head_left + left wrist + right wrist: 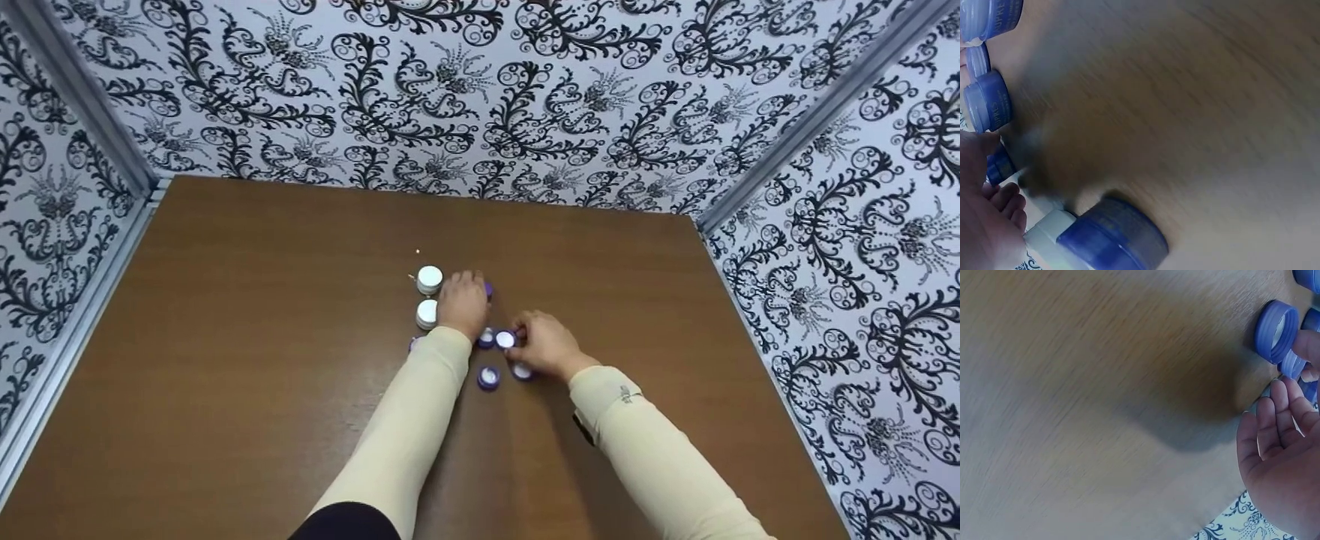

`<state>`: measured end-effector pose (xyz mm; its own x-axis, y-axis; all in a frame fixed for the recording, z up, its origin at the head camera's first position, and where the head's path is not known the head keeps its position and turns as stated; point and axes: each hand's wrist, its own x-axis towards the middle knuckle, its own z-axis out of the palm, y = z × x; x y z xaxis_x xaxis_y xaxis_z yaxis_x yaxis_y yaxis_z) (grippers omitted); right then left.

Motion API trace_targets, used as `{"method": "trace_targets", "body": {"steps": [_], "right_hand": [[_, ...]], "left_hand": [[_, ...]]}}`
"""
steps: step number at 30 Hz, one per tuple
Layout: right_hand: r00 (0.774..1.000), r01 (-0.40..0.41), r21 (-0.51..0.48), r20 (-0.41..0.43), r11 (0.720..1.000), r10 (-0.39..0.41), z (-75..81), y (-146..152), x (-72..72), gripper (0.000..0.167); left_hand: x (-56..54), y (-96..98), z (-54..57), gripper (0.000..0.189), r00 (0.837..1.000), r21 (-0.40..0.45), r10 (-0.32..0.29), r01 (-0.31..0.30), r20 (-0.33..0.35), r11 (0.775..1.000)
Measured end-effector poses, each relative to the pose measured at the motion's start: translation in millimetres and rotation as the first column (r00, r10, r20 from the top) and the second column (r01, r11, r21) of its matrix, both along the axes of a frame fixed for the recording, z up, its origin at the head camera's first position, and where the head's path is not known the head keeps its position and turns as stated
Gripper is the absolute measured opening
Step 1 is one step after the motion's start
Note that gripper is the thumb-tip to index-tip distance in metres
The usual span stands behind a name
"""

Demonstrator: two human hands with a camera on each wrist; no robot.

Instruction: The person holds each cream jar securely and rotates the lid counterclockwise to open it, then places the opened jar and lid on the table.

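Currently pinching a cap (505, 340) in the nearer, right grip (550, 345), at its left side; not clearly showing the left grip (463, 306)'s state.

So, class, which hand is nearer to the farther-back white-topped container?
The left. In the head view, the left hand is close beside the white-topped container, just to its right; the right hand is farther off to the right and nearer the person's body.

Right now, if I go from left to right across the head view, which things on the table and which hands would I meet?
White containers → left hand → pinched purple-rimmed piece → right hand
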<state>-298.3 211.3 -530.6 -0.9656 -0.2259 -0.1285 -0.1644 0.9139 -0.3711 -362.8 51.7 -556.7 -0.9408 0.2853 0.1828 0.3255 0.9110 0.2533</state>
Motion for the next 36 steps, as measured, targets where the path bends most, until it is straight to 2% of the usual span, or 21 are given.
{"method": "trace_targets", "body": {"steps": [2, 7, 10, 15, 19, 22, 27, 31, 36], "right_hand": [[1.000, 0.004, 0.004, 0.004, 1.000, -0.004, 0.2, -1, 0.0, 0.038], [1.000, 0.007, 0.017, 0.011, 1.000, -0.008, 1.0, -2, 0.0, 0.037], [1.000, 0.003, 0.023, 0.011, 1.000, -0.003, 2.1, -4, -0.4, 0.037], [1.000, 0.011, 0.029, 0.021, 1.000, -0.011, 3.4, -4, -0.4, 0.037], [1.000, 0.004, 0.016, 0.011, 1.000, -0.004, 0.9, 0, 0.1, 0.038], [1.000, -0.008, 0.016, -0.005, 1.000, 0.008, -3.1, 4, 2.5, 0.038], [1.000, -0.028, 0.041, -0.011, 0.999, 0.028, -4.0, 6, 5.7, 0.038], [0.999, -0.044, 0.043, -0.016, 0.998, 0.045, -1.1, 6, 3.2, 0.039], [0.998, -0.056, 0.043, -0.003, 0.997, 0.057, 4.9, 4, 1.6, 0.038]], "left_hand": [[-0.4, -0.4, 0.3, 0.051, 1.000, 0.012, 0.010, -0.010, -0.022, 1.000], [-2.4, -0.2, 1.3, 0.027, 0.999, -0.019, 0.005, -0.006, -0.049, 1.000], [-2.9, -2.2, 2.2, 0.022, 0.999, -0.039, 0.005, -0.007, -0.050, 0.999], [-1.5, -2.6, 7.2, 0.024, 0.998, -0.029, -0.003, 0.001, -0.060, 1.000], [3.2, -1.2, 12.9, 0.038, 0.997, 0.001, -0.015, 0.015, -0.073, 1.000], [11.0, -1.8, 19.0, 0.041, 0.997, 0.023, -0.041, 0.043, -0.066, 0.999], [33.4, -15.2, 34.4, 0.041, 0.996, 0.120, -0.065, 0.072, -0.063, 0.990], [49.3, -32.2, 42.5, 0.039, 0.996, 0.218, -0.047, 0.063, -0.076, 0.974], [63.7, -49.1, 43.1, 0.036, 0.994, 0.263, -0.017, 0.045, -0.108, 0.964]]}}
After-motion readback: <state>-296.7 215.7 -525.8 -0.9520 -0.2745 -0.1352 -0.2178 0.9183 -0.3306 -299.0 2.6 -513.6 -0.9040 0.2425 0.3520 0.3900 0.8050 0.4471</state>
